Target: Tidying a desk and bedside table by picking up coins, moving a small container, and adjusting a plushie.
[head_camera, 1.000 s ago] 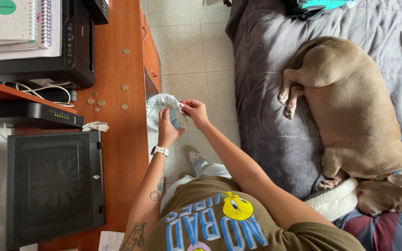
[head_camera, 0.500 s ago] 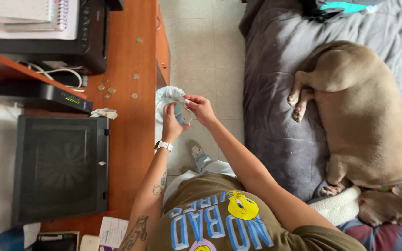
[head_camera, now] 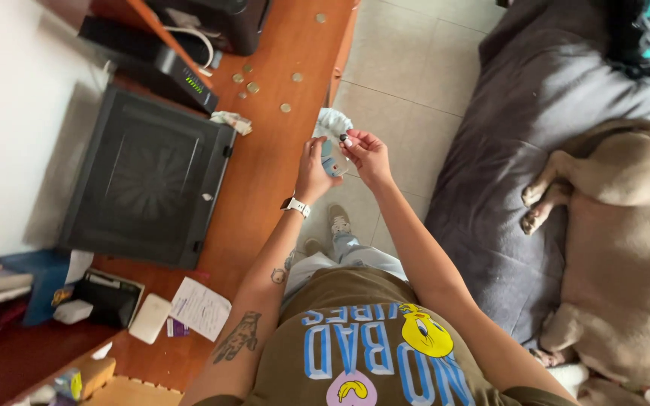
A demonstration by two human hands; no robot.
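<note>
My left hand [head_camera: 312, 167] holds a small blue and white object [head_camera: 332, 159] together with a bunched white cloth [head_camera: 331, 120], just past the edge of the wooden desk [head_camera: 265, 165]. A white watch [head_camera: 296, 206] sits on that wrist. My right hand [head_camera: 366, 154] meets the left one, its fingertips pinching something small and dark at the top of the blue object. What that small piece is cannot be made out.
Several coins [head_camera: 253, 87] and a crumpled tissue [head_camera: 229, 120] lie on the desk, next to a black laptop cooling stand [head_camera: 144, 177] and a black router [head_camera: 161, 64]. Papers [head_camera: 198, 307] lie near the desk's end. A brown dog [head_camera: 626, 248] sleeps on a grey blanket [head_camera: 483, 195].
The head camera has swung and tilted, so the desk and hands now sit higher and slanted. Both hands stay together on the blue object; the right fingertips have moved up to its top.
</note>
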